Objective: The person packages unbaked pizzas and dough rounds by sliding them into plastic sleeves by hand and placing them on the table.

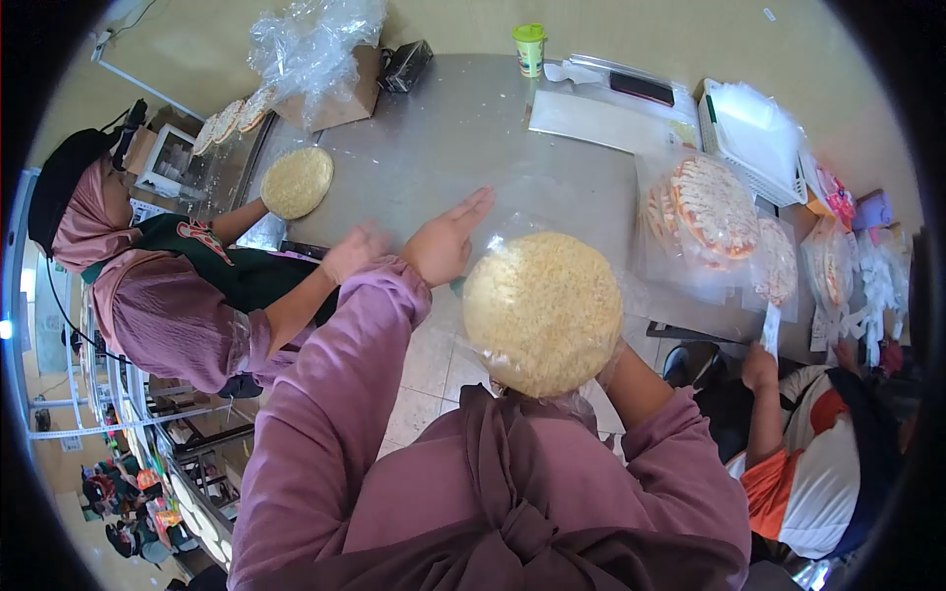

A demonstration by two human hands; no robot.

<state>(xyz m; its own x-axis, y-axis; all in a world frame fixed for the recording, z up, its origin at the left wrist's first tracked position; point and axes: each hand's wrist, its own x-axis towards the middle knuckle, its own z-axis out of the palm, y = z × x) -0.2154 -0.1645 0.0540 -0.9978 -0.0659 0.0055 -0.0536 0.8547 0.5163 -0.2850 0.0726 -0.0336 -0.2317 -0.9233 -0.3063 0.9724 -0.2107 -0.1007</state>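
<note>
A round pale flatbread or pizza base point(542, 313) is in front of my chest, with clear plastic film around its edges. My right hand point(613, 366) is at its lower right side, mostly hidden behind the disc and the plastic. To the left of the disc, my left hand point(448, 236) is raised over the metal table point(424, 128), fingers stretched out and pointing up and right. It holds nothing. A co-worker's blurred hand is close beside my left wrist, and that person's other hand holds a second round base point(298, 183).
Bagged topped pizzas point(711, 212) lie at the right of the table. Behind them are a white basket point(754, 143), a metal tray point(601, 120) and a green-lidded cup point(529, 49). A cardboard box point(340, 98) stands at the back left. Another person is at the right.
</note>
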